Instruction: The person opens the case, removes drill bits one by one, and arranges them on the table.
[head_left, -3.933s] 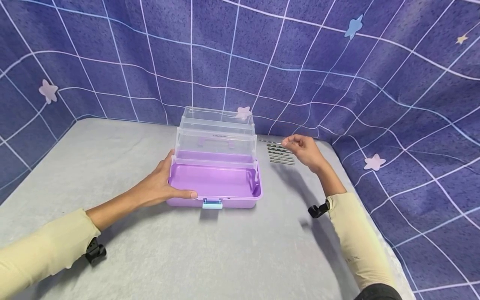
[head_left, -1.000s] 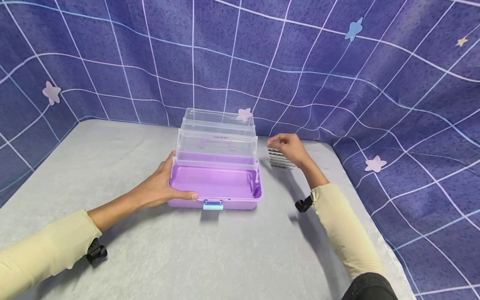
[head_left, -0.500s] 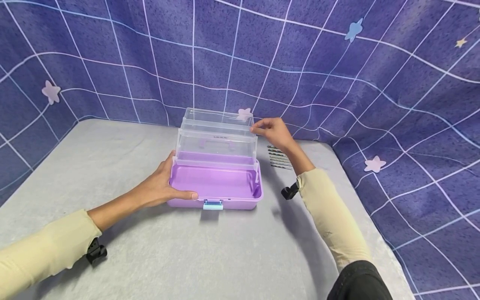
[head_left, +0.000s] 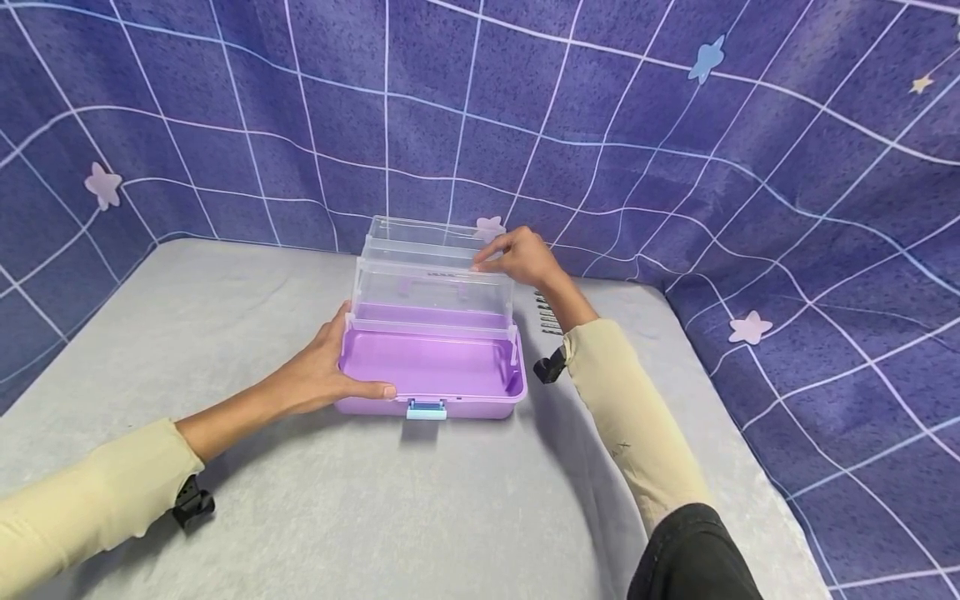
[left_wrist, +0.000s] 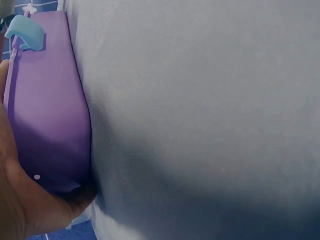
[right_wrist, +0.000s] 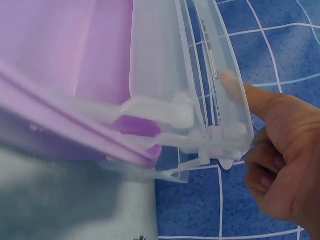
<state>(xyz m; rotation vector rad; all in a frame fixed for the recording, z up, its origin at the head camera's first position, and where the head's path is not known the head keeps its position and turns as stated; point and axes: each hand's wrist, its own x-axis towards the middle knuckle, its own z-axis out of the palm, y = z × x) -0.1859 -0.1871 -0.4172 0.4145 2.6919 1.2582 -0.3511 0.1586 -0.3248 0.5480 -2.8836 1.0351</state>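
A lilac toolbox (head_left: pixel 480 406) stands open on the table, its clear stepped trays folded out behind the base. My left hand (head_left: pixel 318 371) grips its left side, thumb over the front rim and fingers along the end wall. My right hand (head_left: pixel 521 257) is at the right end of the upper clear tray (head_left: pixel 408 252). In the right wrist view, one finger reaches over the tray wall, its tip right at the shank of a drill bit (right_wrist: pixel 208 42) lying inside, while other fingers are curled. I cannot tell whether it pinches the bit.
Several drill bits (head_left: pixel 547 313) lie in a row right of the toolbox, partly behind the right forearm. A light blue latch (head_left: pixel 426 409) sits on the toolbox front. A purple gridded cloth (head_left: pixel 300 125) rises behind the grey table (head_left: pixel 450 508).
My right hand has moved left from above the drill bit row to the upper tray. The bit farthest back 3.9 s ago no longer shows there. My left hand keeps its grip.
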